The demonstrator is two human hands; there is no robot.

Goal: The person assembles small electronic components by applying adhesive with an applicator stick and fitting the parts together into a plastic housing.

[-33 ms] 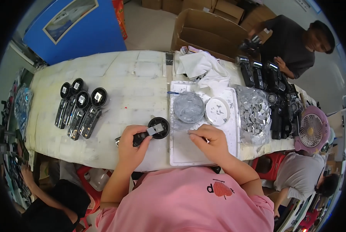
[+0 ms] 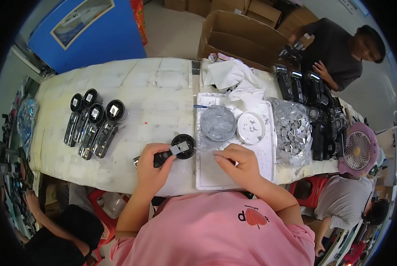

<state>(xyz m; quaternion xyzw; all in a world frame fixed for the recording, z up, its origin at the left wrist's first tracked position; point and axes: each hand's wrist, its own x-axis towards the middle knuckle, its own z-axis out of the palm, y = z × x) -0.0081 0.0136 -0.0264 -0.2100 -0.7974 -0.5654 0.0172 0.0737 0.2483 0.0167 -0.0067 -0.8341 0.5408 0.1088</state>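
My left hand (image 2: 155, 166) is closed round the handle of a black handheld device with a round, cup-like head (image 2: 188, 144). A silver-grey rectangular piece (image 2: 179, 148) shows on it, just past my fingertips. Over the white tray (image 2: 214, 179), my right hand (image 2: 240, 162) is in a pinch; anything between its fingertips is too small to make out. Beyond that hand, a round clear dish with grey smears (image 2: 218, 123) and a round white lid or shallow dish (image 2: 250, 127) rest on the tray.
Several similar black devices (image 2: 94, 128) lie at the left. Right of the tray are a plastic bag of small silver pieces (image 2: 293, 131), many black devices (image 2: 311, 88) and a pink fan (image 2: 360, 148). A white cloth (image 2: 234, 77) lies behind. A co-worker (image 2: 333, 53) stands at the far right.
My right hand's fingers have shifted very slightly over the tray. My left hand keeps its hold on the black device.
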